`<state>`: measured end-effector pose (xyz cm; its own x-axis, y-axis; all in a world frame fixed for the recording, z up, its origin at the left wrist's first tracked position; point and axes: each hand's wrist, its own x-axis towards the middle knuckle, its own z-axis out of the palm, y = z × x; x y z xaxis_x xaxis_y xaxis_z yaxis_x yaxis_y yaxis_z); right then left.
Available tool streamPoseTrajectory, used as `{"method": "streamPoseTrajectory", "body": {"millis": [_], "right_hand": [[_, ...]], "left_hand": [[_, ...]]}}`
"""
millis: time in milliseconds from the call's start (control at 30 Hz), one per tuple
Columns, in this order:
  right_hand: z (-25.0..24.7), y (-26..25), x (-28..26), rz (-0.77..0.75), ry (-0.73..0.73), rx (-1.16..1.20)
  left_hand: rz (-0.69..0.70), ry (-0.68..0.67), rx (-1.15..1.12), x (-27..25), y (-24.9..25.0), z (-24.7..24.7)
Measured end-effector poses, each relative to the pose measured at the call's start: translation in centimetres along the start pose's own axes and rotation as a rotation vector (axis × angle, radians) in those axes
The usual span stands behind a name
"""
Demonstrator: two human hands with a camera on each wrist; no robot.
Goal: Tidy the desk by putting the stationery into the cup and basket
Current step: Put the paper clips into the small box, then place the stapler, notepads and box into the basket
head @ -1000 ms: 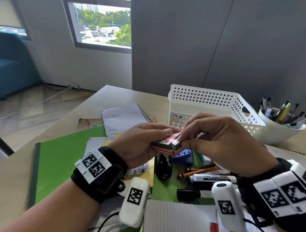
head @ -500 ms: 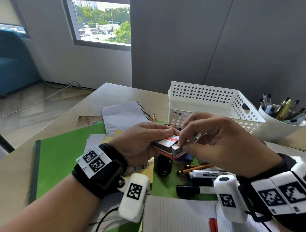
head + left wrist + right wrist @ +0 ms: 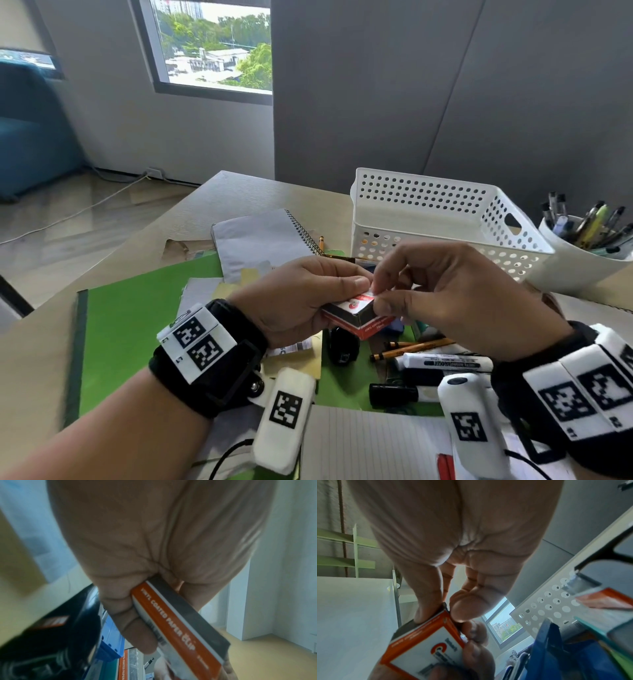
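Note:
A small red and white paper clip box [image 3: 358, 317] hangs above the cluttered desk, held by both hands. My left hand [image 3: 346, 284] grips its left end, fingers curled under and thumb on top; the left wrist view shows the box's orange side [image 3: 173, 623]. My right hand [image 3: 378, 298] pinches the box's right end flap between thumb and forefinger, and the right wrist view shows that end of the box [image 3: 426, 641]. A white perforated basket [image 3: 442, 222] stands just behind the hands. At the far right is a white cup [image 3: 579, 270] holding several pens.
Below the hands lie markers [image 3: 445, 363], pencils [image 3: 411, 347], a black stapler [image 3: 340, 347] and a blue box on a green folder [image 3: 137, 335]. A spiral notebook [image 3: 260, 240] lies behind left. Lined paper [image 3: 370, 445] sits near the front edge.
My right hand's thumb and forefinger have shifted onto the end flap of the box. The box has tilted slightly, and both hands have stayed above the same spot.

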<state>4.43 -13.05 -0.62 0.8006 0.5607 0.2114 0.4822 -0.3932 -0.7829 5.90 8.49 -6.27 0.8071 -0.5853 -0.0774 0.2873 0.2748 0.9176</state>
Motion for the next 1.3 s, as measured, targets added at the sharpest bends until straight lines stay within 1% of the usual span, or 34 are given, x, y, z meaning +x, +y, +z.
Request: {"method": "streamPoseTrajectory", "body": {"millis": [100, 200, 267, 333, 367, 400, 467, 567, 667, 700, 767, 833, 900, 1033, 1100, 1167, 1200, 1267, 1300], "right_hand": [[0.2, 0.3, 0.1, -0.003, 0.006, 0.004], [-0.2, 0.6, 0.2, 0.018, 0.051, 0.069], [-0.6, 0.8, 0.3, 0.037, 0.078, 0.115], [-0.9, 1.0, 0.4, 0.046, 0.092, 0.143], [-1.0, 1.1, 0.4, 0.047, 0.104, 0.134], [-1.0, 1.0, 0.4, 0.046, 0.120, 0.114], [-1.3, 0.9, 0.4, 0.054, 0.168, 0.053], [-2.8, 1.5, 0.2, 0.112, 0.276, 0.044], [-5.5, 3.9, 0.1, 0.263, 0.449, 0.132], [-6.4, 4.8, 0.1, 0.333, 0.473, 0.170], [-7.6, 6.5, 0.1, 0.466, 0.454, 0.253], [-8.3, 7.9, 0.0, 0.553, 0.404, 0.280], [-8.4, 8.8, 0.0, 0.583, 0.381, 0.290], [-8.3, 9.2, 0.0, 0.576, 0.411, 0.372], [-8.4, 9.4, -0.1, 0.583, 0.432, 0.385], [-8.5, 9.8, -0.1, 0.584, 0.448, 0.379], [-8.5, 9.9, -0.1, 0.577, 0.452, 0.382], [-8.4, 10.0, -0.2, 0.566, 0.458, 0.389], [-8.4, 10.1, -0.2, 0.561, 0.459, 0.392]], "left_hand": [[0.000, -0.002, 0.017, 0.0, 0.0, 0.1], [0.021, -0.007, -0.046, 0.0, 0.1, 0.3], [0.027, -0.069, -0.090, -0.3, 0.3, 0.3], [0.020, -0.155, -0.052, -0.6, 0.6, 0.2], [0.023, -0.169, 0.000, -0.7, 0.6, 0.2], [0.035, -0.154, 0.059, -0.8, 0.6, 0.1], [0.064, -0.073, 0.171, -0.8, 0.8, 0.3], [0.074, 0.022, 0.225, -1.2, 1.7, 0.6], [0.078, 0.132, 0.239, -1.5, 3.7, 0.6], [0.080, 0.186, 0.266, -1.4, 4.5, 0.7], [0.101, 0.353, 0.336, -0.5, 5.9, 0.4], [0.107, 0.505, 0.441, 1.0, 7.2, 0.1], [0.071, 0.607, 0.568, 3.2, 8.3, -0.8], [-0.059, 0.789, 0.861, 8.4, 8.9, -3.9], [-0.095, 0.830, 1.003, 10.7, 8.6, -5.0], [-0.115, 0.823, 1.018, 12.7, 7.9, -5.5], [-0.151, 0.795, 1.050, 13.4, 7.4, -5.6], [-0.244, 0.683, 1.146, 14.4, 6.9, -5.8], [-0.320, 0.666, 1.130, 14.8, 6.7, -5.6]]}}
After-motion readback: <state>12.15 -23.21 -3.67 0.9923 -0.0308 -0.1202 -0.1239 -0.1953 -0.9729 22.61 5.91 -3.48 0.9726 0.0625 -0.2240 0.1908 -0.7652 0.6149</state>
